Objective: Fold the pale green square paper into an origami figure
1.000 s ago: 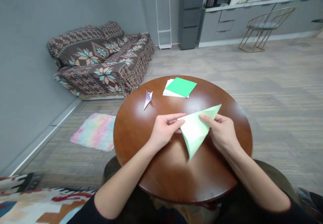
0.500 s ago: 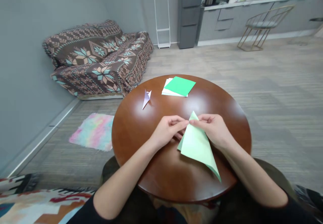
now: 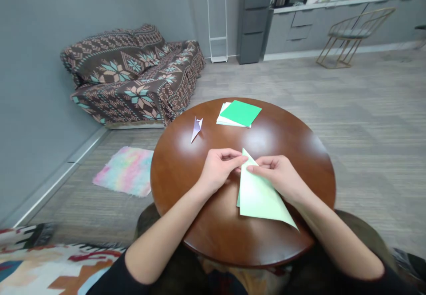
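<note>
A folded sheet of pale green paper [image 3: 261, 199] is held above the near half of the round brown table [image 3: 176, 175], its pointed corner uppermost. My left hand [image 3: 221, 166] pinches its left edge just below the tip, thumb in front. With thumb and fingers my right hand [image 3: 274, 171] grips the right side slightly lower down. The lower edge spreads wide and curls toward the right. Behind the front layer a second layer shows at the left. The fingers at the back of the sheet are partly hidden.
Farther back on the table lie a small folded lilac paper piece [image 3: 197, 128] and a stack of white sheets [image 3: 226, 119] with a bright green sheet [image 3: 241, 113] on top. A patterned sofa [image 3: 133, 77], a fluffy pastel mat [image 3: 126, 171] and a gold-framed chair [image 3: 354, 33] stand beyond.
The pale green paper has turned, its tip swinging left and its front face opening more toward me. My right hand has slid a little lower along the edge. The view has shifted slightly.
</note>
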`<act>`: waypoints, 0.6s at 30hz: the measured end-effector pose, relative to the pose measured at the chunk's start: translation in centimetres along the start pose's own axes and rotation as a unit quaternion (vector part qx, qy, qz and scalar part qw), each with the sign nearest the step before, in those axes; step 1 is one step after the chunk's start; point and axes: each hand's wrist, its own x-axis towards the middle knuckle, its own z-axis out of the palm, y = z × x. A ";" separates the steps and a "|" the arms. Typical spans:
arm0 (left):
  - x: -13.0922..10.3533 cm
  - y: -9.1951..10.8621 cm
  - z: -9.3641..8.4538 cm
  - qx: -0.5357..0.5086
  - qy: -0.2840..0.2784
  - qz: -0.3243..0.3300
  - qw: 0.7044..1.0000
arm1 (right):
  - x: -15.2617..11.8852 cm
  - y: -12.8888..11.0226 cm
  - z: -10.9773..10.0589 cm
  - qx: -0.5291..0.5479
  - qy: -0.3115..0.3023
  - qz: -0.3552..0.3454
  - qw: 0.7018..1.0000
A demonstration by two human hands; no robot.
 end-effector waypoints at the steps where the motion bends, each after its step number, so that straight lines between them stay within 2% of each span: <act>1: 0.0 0.0 0.0 -0.005 0.003 -0.002 1.000 | 0.0 0.1 0.0 0.005 -0.002 0.004 1.000; 18: 0.1 -0.4 -0.1 -0.034 -0.003 -0.027 0.999 | 0.0 0.0 -0.3 0.003 0.006 0.021 1.000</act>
